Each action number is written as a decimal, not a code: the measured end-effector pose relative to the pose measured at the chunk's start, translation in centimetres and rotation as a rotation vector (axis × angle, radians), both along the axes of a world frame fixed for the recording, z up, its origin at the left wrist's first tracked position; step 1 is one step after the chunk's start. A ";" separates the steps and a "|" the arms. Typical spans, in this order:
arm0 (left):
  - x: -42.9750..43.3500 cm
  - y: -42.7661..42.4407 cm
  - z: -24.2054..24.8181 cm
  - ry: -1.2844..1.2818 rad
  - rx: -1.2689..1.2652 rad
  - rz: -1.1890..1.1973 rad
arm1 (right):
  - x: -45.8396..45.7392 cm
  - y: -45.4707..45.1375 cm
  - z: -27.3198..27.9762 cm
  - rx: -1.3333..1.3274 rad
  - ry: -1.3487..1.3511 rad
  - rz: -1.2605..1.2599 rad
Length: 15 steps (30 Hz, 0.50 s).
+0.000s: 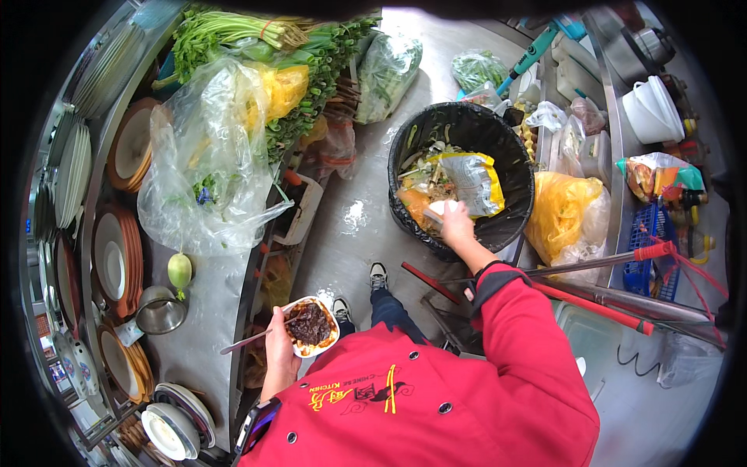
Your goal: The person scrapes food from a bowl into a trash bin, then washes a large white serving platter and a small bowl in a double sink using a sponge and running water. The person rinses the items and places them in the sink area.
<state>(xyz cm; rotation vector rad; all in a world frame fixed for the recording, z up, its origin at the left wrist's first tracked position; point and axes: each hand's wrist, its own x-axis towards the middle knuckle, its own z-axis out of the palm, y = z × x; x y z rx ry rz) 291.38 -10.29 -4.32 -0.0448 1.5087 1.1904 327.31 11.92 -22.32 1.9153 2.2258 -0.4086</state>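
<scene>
My left hand (282, 350) grips a small white bowl (334, 337) by its side. Dark brown, chunky paste (312, 324) fills it, and a metal spoon (248, 343) rests in the paste with its handle sticking out over my hand. My right hand (458, 225) reaches into a bin lined with a black plastic bag (506, 154). Its fingers are closed on a small whitish item (442, 209), blurred, that I cannot identify. Under that hand lie food scraps (435, 181) and a yellow-and-silver packet (475, 184).
On the steel counter (204, 350) at left are a clear plastic bag (210, 163), bundled greens (239, 35), a pale green vegetable (180, 269) and a metal bowl (161, 310). Stacked plates (117, 260) line the shelf. A red-ended bar (595, 306) crosses the right side.
</scene>
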 end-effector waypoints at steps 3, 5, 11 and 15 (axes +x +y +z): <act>0.1 0.5 -0.2 -0.010 0.021 -0.036 | 1.1 0.2 -0.7 -0.078 0.005 -0.009; -0.1 0.5 -0.6 -0.028 0.046 -0.060 | 3.5 1.5 -1.4 -0.042 0.142 -0.340; -1.7 -0.2 -1.4 -0.076 0.076 -0.059 | 8.9 0.7 -2.5 -0.007 0.759 -1.097; -3.9 -1.5 -1.7 -0.067 0.094 -0.045 | 7.5 -1.9 -1.8 0.085 1.148 -1.309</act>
